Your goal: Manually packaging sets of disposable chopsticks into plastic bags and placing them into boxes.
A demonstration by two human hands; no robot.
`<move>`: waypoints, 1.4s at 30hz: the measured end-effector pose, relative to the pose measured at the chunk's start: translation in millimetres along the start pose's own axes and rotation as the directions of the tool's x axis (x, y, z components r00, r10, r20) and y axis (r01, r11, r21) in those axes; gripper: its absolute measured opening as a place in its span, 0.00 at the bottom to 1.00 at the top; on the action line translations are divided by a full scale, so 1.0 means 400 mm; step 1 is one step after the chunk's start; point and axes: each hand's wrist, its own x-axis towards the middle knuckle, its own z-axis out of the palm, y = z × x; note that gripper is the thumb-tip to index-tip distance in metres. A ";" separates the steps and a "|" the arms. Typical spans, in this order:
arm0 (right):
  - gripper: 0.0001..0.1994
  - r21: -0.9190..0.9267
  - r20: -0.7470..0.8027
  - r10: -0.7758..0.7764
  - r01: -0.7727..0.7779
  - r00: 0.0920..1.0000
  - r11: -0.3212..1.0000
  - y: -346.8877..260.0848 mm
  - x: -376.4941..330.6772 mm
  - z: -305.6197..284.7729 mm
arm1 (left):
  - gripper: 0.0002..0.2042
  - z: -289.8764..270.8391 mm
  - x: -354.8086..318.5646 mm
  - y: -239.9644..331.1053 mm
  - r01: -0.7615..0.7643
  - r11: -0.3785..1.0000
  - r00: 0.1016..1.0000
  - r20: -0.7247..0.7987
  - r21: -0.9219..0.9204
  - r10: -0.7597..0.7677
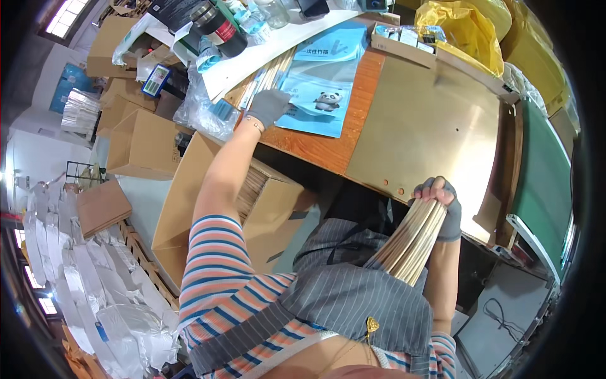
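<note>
My right hand [439, 201], in a grey fingerless glove, is closed round the upper end of a thick bundle of bamboo chopsticks [409, 243]. The bundle slants down toward my apron, off the table's front edge. At the table's left side, my left hand [270, 107], gloved the same way, reaches to the left edge of the blue printed plastic bags [319, 79]. More loose chopsticks [273, 72] lie right beside that hand, partly under a white sheet. The left fingers are mostly hidden, so their grip does not show.
A metal plate [429, 126] covers the table's right part. An open cardboard box [183, 202] with chopsticks stands below my left arm. A dark thermos [218, 28] is at the back left. A small carton [404, 43] and yellow bags [461, 31] lie at the back right.
</note>
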 end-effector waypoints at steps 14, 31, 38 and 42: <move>0.26 -0.187 0.109 0.077 -0.056 0.991 0.981 -0.032 0.065 0.032 | 0.20 -0.059 0.134 0.480 -0.006 0.751 0.995 -0.080 -0.660 -0.063; 0.34 -0.087 -0.001 0.325 -0.324 0.946 0.942 0.066 0.072 -0.093 | 0.10 0.030 0.025 0.767 0.168 0.269 0.973 0.116 -0.948 -0.197; 0.34 -0.213 -0.082 0.253 -0.265 0.964 0.940 0.068 0.063 -0.141 | 0.10 -0.015 0.041 0.804 -0.139 0.410 0.924 -0.267 -0.901 -0.275; 0.36 -0.235 0.083 0.183 -0.159 0.980 0.959 0.051 0.071 -0.030 | 0.13 -0.100 0.033 0.742 0.144 -0.004 0.984 0.144 -0.990 -0.108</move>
